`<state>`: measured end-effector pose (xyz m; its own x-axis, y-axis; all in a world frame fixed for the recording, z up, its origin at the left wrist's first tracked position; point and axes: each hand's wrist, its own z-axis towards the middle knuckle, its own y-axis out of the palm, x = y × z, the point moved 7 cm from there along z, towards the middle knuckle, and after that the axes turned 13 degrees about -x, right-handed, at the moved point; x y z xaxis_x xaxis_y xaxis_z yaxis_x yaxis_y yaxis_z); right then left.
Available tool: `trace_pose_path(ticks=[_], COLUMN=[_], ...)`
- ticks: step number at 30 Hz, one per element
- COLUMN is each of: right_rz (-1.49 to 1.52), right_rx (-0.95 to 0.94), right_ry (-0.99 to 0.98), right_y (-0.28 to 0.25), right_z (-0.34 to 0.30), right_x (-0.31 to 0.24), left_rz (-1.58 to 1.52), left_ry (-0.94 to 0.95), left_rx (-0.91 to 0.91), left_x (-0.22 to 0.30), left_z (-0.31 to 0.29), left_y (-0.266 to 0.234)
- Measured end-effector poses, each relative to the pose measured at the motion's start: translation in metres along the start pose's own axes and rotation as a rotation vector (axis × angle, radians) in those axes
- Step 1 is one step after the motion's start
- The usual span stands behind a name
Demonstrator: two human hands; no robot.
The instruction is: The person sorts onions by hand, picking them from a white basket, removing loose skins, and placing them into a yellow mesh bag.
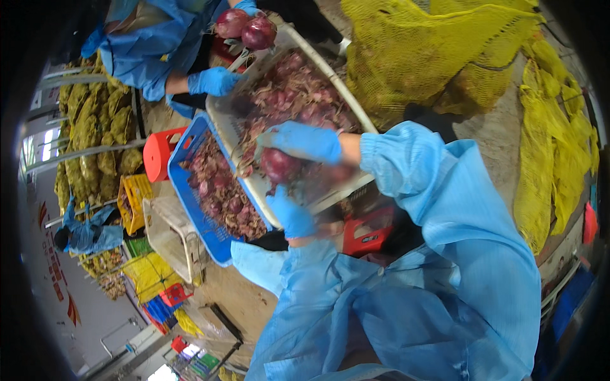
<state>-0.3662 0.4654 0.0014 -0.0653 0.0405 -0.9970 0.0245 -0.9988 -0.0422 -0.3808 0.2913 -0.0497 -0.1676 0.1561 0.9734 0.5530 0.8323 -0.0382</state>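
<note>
My right hand (300,142), in a blue glove, is closed over the top of a red onion (279,166) above the near end of a white crate (356,108). Loose red onion skins and onions fill that crate. My left hand (291,213), also gloved, is curled at the crate's near corner, just under the onion. Whether it grips the rim or touches the onion is unclear. A co-worker in a blue gown holds two peeled red onions (244,26) in one gloved hand. Their other gloved hand (213,81) rests on the crate's far rim.
A blue crate (184,190) of onion skins sits beside the white one, with a red stool (159,152) and a yellow crate (133,202) beyond it. Yellow mesh sacks (432,51) are heaped at the upper right. A red crate (368,233) lies under my arms.
</note>
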Motion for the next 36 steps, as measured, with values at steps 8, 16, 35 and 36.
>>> trace_pose_path(ticks=[8,16,35,36], right_rz=[0.75,1.34,1.136,1.149], right_rx=[0.168,0.326,0.535,0.587], right_ry=[0.14,0.005,-1.007,-1.065], right_y=[-0.005,-0.055,-0.193,-0.21], right_z=[-0.028,-0.014,-0.086,-0.092], right_x=[-0.009,0.001,-0.102,-0.104], left_rz=[-0.117,0.733,1.079,1.046], left_ry=[0.035,0.191,0.087,0.143], left_rx=[0.052,-0.248,-0.269,-0.238], left_x=[-0.007,-0.101,-0.148,-0.14], left_z=[0.009,0.008,0.013,0.01], left_y=[-0.028,-0.018,-0.024,-0.02])
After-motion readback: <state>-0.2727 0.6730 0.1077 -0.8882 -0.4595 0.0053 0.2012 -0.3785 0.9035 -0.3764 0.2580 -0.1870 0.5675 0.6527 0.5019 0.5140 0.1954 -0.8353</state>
